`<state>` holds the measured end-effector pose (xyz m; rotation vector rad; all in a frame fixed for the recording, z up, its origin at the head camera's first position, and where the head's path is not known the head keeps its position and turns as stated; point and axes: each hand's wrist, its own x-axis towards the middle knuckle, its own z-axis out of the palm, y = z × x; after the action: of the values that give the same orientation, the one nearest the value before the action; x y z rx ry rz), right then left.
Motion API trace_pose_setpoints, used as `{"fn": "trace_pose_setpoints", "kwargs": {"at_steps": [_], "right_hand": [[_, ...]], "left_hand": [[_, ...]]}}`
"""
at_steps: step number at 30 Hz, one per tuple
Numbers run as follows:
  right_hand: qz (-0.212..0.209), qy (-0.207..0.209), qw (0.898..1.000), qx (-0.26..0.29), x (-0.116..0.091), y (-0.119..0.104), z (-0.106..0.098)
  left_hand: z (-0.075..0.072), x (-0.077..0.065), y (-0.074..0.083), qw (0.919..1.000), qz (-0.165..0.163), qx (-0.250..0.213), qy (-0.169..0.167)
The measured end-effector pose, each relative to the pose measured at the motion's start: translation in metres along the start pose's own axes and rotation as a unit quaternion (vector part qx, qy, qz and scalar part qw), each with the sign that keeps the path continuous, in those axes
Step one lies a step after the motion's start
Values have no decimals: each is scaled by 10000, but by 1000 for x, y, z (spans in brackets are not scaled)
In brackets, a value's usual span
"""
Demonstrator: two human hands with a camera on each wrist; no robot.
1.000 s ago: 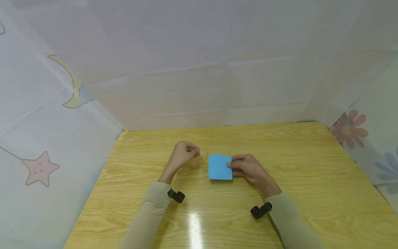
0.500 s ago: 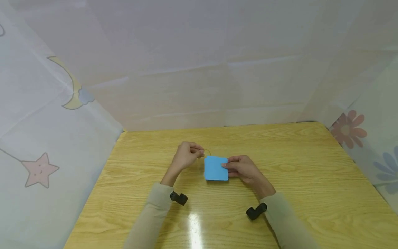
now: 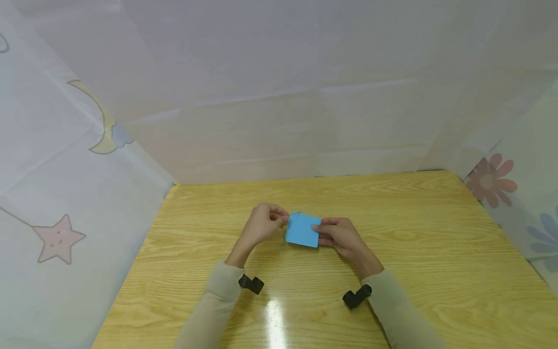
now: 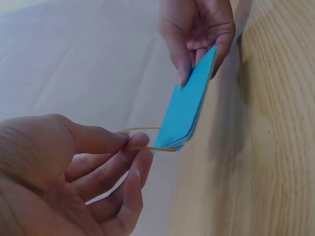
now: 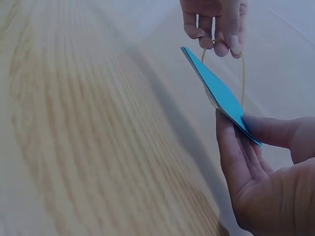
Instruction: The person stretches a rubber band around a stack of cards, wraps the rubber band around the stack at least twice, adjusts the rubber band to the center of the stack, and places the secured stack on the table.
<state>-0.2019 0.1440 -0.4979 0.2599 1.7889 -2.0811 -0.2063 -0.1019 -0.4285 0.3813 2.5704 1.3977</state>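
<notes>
My right hand (image 3: 344, 235) holds a thin stack of square blue paper sheets (image 3: 302, 230), thumb on the upper face and fingers beneath. Above the wooden table, the stack is tilted, its layered edges showing in the left wrist view. My left hand (image 3: 263, 223) pinches a thin yellow rubber band (image 4: 147, 148) between thumb and fingers at the stack's left end. From the pinch, two strands of the band stretch to the stack; one crosses its corner edge in the left wrist view. In the right wrist view the band (image 5: 243, 81) forms a loop that the stack's left end overlaps.
A wood-grain table (image 3: 436, 232) lies under both hands. Pale sheeting (image 3: 261, 121) rises behind it and at the sides, printed with a star (image 3: 58, 239), a moon and flowers. Each sleeve cuff carries a small black camera (image 3: 251, 284).
The left hand has moved right and the right hand slightly left, bringing them closer together. The rubber band's loop, formerly beside the stack, now reaches over its left end, and the stack has turned slightly.
</notes>
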Motion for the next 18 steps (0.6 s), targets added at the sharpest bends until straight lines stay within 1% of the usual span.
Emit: {"fn": "trace_pose_setpoints", "kwargs": {"at_steps": [7, 15, 18], "right_hand": [[-6, 282, 9990, 346, -1, -5, -2], [-137, 370, 9976, 573, -2, -7, -4], [-207, 522, 9966, 598, -2, -9, -3]], "left_hand": [[7, -6, -2, 9997, 80, 38, -209], [20, -10, -2, 9995, 106, 156, -263], [25, -12, -2, 9995, 123, 151, -264]]}}
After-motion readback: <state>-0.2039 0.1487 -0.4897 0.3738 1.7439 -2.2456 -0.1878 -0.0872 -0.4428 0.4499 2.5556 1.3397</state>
